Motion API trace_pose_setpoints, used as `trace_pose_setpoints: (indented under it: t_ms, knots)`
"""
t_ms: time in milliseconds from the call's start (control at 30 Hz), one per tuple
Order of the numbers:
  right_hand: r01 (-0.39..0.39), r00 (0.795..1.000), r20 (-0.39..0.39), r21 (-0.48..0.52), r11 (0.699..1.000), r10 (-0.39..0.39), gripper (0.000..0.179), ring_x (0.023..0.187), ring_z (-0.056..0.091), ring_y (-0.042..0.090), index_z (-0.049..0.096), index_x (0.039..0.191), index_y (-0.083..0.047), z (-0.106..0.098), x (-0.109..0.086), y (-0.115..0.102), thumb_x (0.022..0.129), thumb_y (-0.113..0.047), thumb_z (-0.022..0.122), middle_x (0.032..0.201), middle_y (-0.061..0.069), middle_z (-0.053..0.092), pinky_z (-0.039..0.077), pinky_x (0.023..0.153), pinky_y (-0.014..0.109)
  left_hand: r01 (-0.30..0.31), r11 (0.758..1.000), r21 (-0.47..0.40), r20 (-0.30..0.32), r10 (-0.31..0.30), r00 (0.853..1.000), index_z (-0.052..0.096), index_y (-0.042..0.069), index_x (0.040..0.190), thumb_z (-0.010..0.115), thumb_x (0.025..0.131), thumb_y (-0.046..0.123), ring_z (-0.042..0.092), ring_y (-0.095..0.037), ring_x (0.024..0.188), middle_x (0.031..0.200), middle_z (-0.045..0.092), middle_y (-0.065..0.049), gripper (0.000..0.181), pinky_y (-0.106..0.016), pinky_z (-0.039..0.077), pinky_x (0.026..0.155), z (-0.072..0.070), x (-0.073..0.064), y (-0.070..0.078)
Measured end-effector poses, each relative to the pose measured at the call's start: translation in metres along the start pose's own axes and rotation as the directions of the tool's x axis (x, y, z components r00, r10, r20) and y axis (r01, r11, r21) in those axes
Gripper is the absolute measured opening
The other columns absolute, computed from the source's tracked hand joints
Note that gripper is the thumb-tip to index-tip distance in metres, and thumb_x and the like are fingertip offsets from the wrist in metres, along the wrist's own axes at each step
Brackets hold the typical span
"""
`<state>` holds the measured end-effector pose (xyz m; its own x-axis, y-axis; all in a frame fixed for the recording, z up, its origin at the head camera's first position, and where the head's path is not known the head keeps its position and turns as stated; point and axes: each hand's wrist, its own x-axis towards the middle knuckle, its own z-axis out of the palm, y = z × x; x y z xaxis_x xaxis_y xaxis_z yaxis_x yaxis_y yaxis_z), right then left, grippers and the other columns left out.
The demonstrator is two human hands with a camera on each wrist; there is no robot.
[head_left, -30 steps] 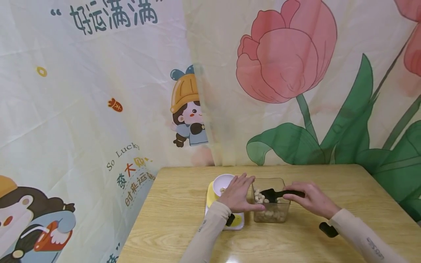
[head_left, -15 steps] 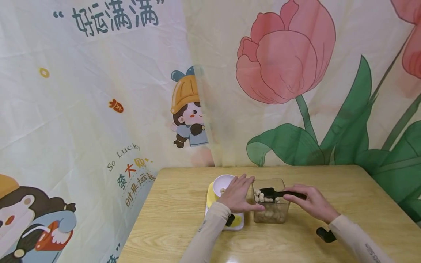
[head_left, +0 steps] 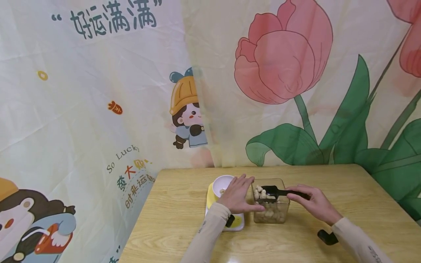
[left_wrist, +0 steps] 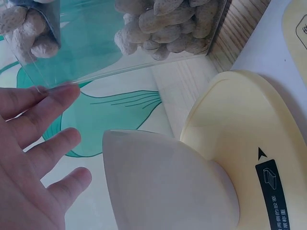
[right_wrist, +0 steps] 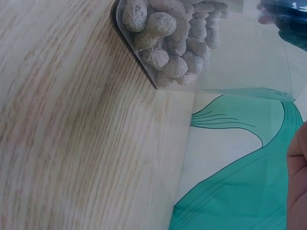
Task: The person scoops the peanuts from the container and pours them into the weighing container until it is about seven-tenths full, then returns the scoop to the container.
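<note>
Beige long sleeves (head_left: 208,230), small dark lettering (head_left: 374,254) on each; black device (head_left: 327,237) near each wrist.

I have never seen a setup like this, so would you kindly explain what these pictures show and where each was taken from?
There is no machine here: a person works with two bare hands. The widest picture comes from a camera worn on the head, looking forward and down; the others come from cameras on the left and right wrists.

On the light wood-grain table stands a clear, squarish plastic container of pale, unshelled peanuts. Beside it, a small white bowl sits on a yellow-and-white device, apparently a kitchen scale.

In the grip of the right hand is a black plastic scoop, its head at the container's mouth. The left hand, fingers extended, has its fingertips at the container's edge.
</note>
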<state>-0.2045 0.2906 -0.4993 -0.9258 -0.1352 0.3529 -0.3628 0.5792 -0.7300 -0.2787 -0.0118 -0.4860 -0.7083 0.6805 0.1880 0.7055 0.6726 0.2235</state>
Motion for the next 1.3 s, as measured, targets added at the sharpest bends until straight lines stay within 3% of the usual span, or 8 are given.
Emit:
trace_pose_setpoints:
  t_ms: [100, 400, 567, 767, 933, 1067, 1300]
  knots:
    - [-0.014, 1.0, -0.006, 0.0, 1.0, 0.014, 0.027, 0.105, 0.064, 0.005, 0.074, 0.123, -0.018, -0.001, -0.002, 0.002, 0.099, -0.028, 0.068, 0.121, 0.0, 0.07, 0.059, 0.079, 0.026, 0.0, 1.0, -0.002, 0.002, 0.0, 1.0, 0.029, 0.016, 0.161, 0.056, 0.079, 0.085, 0.023, -0.023, 0.152, 0.162, 0.036, 0.0, 0.11, -0.045, 0.016, 0.126, 0.0, 0.0, 0.0]
    - [-0.081, 0.996, -0.028, -0.002, 0.997, 0.081, 0.028, 0.111, 0.056, -0.008, 0.072, 0.126, -0.024, -0.007, -0.01, 0.007, 0.1, -0.032, 0.067, 0.131, 0.009, 0.066, 0.058, 0.082, 0.025, 0.015, 1.0, -0.015, 0.016, -0.015, 1.0, 0.027, 0.017, 0.161, 0.055, 0.079, 0.085, 0.022, -0.021, 0.153, 0.163, 0.033, 0.003, 0.11, -0.042, 0.013, 0.126, 0.001, -0.001, 0.001]
    - [-0.088, 0.995, -0.038, -0.006, 0.996, 0.088, 0.029, 0.109, 0.058, -0.007, 0.072, 0.126, -0.023, -0.008, -0.013, 0.01, 0.099, -0.033, 0.067, 0.129, 0.008, 0.067, 0.058, 0.081, 0.024, 0.015, 1.0, -0.005, 0.016, -0.015, 1.0, 0.027, 0.016, 0.161, 0.054, 0.079, 0.086, 0.022, -0.021, 0.153, 0.163, 0.033, 0.003, 0.112, -0.041, 0.013, 0.126, 0.001, -0.001, 0.001]
    - [-0.088, 0.995, -0.038, 0.034, 0.995, 0.09, 0.029, 0.098, 0.066, 0.005, 0.073, 0.125, -0.02, -0.007, -0.013, 0.015, 0.099, -0.031, 0.067, 0.12, 0.006, 0.069, 0.06, 0.074, 0.029, 0.011, 1.0, 0.013, 0.018, -0.011, 1.0, 0.027, 0.016, 0.162, 0.054, 0.079, 0.087, 0.022, -0.021, 0.153, 0.163, 0.034, 0.001, 0.112, -0.042, 0.013, 0.126, -0.001, -0.001, 0.002]
    - [-0.088, 0.995, -0.039, 0.018, 0.996, 0.089, 0.029, 0.104, 0.061, -0.003, 0.073, 0.125, -0.02, -0.008, -0.014, 0.016, 0.099, -0.032, 0.067, 0.124, 0.007, 0.069, 0.059, 0.076, 0.025, 0.002, 0.999, 0.037, 0.012, -0.003, 1.0, 0.028, 0.015, 0.161, 0.054, 0.078, 0.087, 0.022, -0.023, 0.153, 0.162, 0.034, 0.0, 0.113, -0.043, 0.013, 0.126, -0.004, -0.001, 0.002]
    - [-0.099, 0.994, -0.047, 0.002, 0.995, 0.099, 0.028, 0.109, 0.054, -0.01, 0.073, 0.125, -0.023, -0.008, -0.015, 0.015, 0.099, -0.032, 0.068, 0.126, 0.006, 0.068, 0.057, 0.079, 0.022, 0.004, 0.999, 0.041, -0.003, -0.004, 1.0, 0.028, 0.015, 0.161, 0.053, 0.077, 0.089, 0.022, -0.023, 0.153, 0.163, 0.033, -0.001, 0.115, -0.043, 0.013, 0.126, -0.009, -0.002, 0.001]
    - [-0.108, 0.993, -0.037, 0.029, 0.994, 0.109, 0.029, 0.104, 0.062, -0.003, 0.072, 0.126, -0.021, -0.01, -0.016, 0.016, 0.099, -0.031, 0.068, 0.128, 0.01, 0.067, 0.059, 0.077, 0.024, 0.021, 1.0, 0.013, -0.078, -0.02, 0.997, 0.031, 0.015, 0.16, 0.058, 0.078, 0.085, 0.022, -0.024, 0.153, 0.162, 0.035, -0.003, 0.112, -0.045, 0.018, 0.126, -0.029, -0.01, -0.014]
